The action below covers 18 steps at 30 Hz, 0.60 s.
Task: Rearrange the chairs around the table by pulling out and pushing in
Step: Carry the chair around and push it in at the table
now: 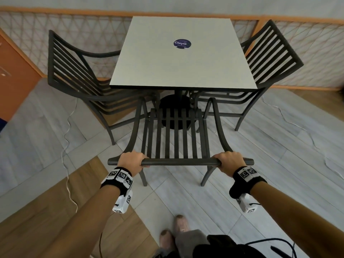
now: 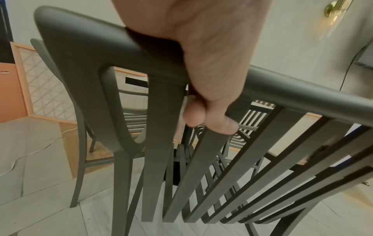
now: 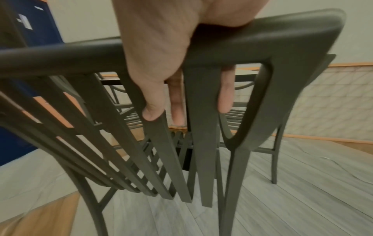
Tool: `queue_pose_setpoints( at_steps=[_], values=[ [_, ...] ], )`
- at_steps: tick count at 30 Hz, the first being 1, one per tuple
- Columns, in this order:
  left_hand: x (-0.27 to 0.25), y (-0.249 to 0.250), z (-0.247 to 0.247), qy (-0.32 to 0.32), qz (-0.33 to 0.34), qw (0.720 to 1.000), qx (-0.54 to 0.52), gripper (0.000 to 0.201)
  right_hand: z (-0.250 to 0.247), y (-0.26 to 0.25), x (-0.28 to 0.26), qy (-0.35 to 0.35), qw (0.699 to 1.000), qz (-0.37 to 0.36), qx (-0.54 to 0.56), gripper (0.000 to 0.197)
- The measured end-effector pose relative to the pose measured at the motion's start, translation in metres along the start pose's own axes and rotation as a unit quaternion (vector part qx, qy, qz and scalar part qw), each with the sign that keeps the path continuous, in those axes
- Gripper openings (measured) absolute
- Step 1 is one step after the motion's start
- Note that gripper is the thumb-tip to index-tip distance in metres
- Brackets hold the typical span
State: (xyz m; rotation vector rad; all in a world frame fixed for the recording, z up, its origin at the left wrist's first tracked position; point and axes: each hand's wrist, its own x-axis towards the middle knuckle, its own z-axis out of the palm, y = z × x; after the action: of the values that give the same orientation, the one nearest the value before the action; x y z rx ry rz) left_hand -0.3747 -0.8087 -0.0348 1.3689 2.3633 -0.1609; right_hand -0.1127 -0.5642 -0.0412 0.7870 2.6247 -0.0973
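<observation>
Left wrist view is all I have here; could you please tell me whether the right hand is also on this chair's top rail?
Observer: Yes, the right hand grips the near chair's top rail toward its right end, and the left hand grips toward its left end.
Operator: Thank you. Is the seat under the table?
Observer: No, in the head view the near chair's seat lies short of the table edge; only the armrest tips reach it.
Operator: And the other chairs?
Observer: The left chair and the right chair stand at the table's sides, their seats partly under the top.
</observation>
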Motion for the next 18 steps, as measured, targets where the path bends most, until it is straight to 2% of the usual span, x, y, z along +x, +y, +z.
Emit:
queue_pose_setpoints(
  at_steps=[3, 6, 12, 15, 18],
  values=[
    [-0.006, 0.0, 0.007, 0.06, -0.007, 0.998, -0.03, 0.015, -0.008, -0.011, 0.002, -0.031, 0.999, 0.017, -0.019, 0.018],
    [-0.013, -0.007, 0.018, 0.112, -0.006, 0.992, -0.061, 0.011, -0.022, -0.038, 0.01, -0.074, 0.997, -0.026, -0.027, 0.017],
    [-0.042, -0.045, 0.039, 0.187, -0.004, 0.978, -0.093, 0.042, -0.062, -0.117, 0.033, -0.103, 0.983, -0.148, -0.046, 0.023],
    [-0.057, -0.071, 0.044, 0.204, -0.024, 0.968, -0.142, 0.053, -0.086, -0.165, 0.048, -0.118, 0.97, -0.207, -0.04, 0.032],
    [-0.072, -0.123, 0.055, 0.177, -0.08, 0.963, -0.186, 0.049, -0.109, -0.228, 0.076, -0.117, 0.962, -0.246, -0.004, 0.042]
  ],
)
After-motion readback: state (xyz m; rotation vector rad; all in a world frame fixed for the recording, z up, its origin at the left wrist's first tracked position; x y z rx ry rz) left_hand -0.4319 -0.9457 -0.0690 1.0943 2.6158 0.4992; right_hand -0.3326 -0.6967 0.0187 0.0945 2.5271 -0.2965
